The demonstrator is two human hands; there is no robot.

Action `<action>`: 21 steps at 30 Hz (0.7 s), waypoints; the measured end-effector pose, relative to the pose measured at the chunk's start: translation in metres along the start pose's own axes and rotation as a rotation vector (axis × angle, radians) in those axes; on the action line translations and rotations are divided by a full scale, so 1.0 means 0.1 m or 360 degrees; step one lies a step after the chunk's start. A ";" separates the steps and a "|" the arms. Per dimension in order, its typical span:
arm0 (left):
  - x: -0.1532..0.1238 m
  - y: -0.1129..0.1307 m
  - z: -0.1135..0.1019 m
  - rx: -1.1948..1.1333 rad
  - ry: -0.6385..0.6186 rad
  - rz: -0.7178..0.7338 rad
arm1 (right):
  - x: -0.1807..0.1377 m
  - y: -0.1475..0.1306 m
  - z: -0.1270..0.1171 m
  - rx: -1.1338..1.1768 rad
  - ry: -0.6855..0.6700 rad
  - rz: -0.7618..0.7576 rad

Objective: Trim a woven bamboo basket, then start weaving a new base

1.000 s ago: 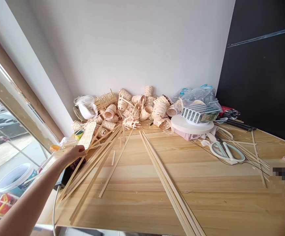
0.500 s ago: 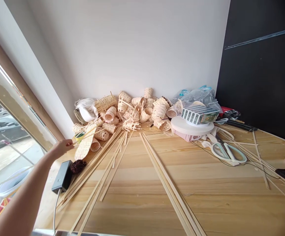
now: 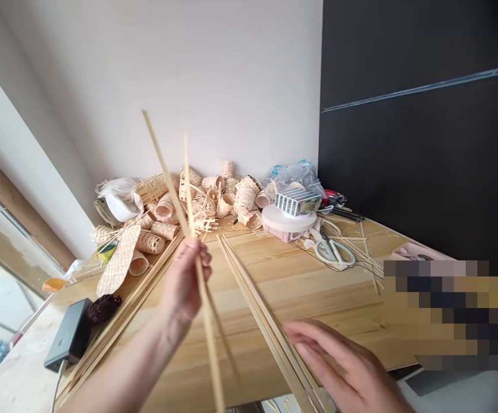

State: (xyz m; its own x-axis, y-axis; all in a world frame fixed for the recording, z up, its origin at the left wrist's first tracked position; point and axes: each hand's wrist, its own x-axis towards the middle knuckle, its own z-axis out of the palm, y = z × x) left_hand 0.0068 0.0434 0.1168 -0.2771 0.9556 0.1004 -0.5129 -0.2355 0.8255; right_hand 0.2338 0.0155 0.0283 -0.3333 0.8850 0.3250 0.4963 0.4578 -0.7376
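My left hand (image 3: 188, 278) is raised over the wooden table (image 3: 317, 298), its fingers closed round two thin bamboo strips (image 3: 175, 189) that stick up and fan apart above it and run down past my wrist. Low at the right, my right hand (image 3: 343, 367) is blurred, its fingers stretched out flat over a bundle of long bamboo strips (image 3: 253, 298) lying on the table. It holds nothing that I can see.
A heap of small woven baskets (image 3: 206, 201) lies against the back wall. A flat woven piece (image 3: 117, 267), a black power bank (image 3: 70, 335), scissors (image 3: 332, 251) and a white turntable with a striped box (image 3: 289, 215) stand around. More strips (image 3: 115, 327) lie at the left edge.
My left hand has come back from the far left edge and now holds two strips upright. My right hand has come into view. The camera has swung to the right.
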 end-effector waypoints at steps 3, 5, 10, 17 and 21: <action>0.05 -0.51 0.28 -0.0277 0.0068 -0.0155 | 0.17 -0.30 0.13 0.0100 0.0004 -0.0167; 0.08 -0.73 0.35 -0.0412 0.0132 -0.0212 | 0.21 -0.28 0.20 0.0084 0.0010 -0.0144; 0.14 -0.98 0.37 -0.0535 0.0246 -0.0244 | 0.21 -0.09 0.27 0.0052 0.0012 -0.0038; 0.15 -0.99 0.34 -0.0377 0.0321 -0.0310 | 0.18 0.07 0.16 0.0264 0.0229 0.0117; 0.12 -0.78 0.05 -0.0413 0.0473 -0.0344 | -0.03 0.39 -0.06 0.0218 0.0260 0.0369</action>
State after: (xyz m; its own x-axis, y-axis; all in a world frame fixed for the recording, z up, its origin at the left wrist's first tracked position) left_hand 0.0474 0.0737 0.0559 -0.3431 0.9043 -0.2539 -0.7608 -0.1091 0.6397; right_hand 0.2589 0.0314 0.0020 -0.0852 0.9714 0.2216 0.4276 0.2365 -0.8725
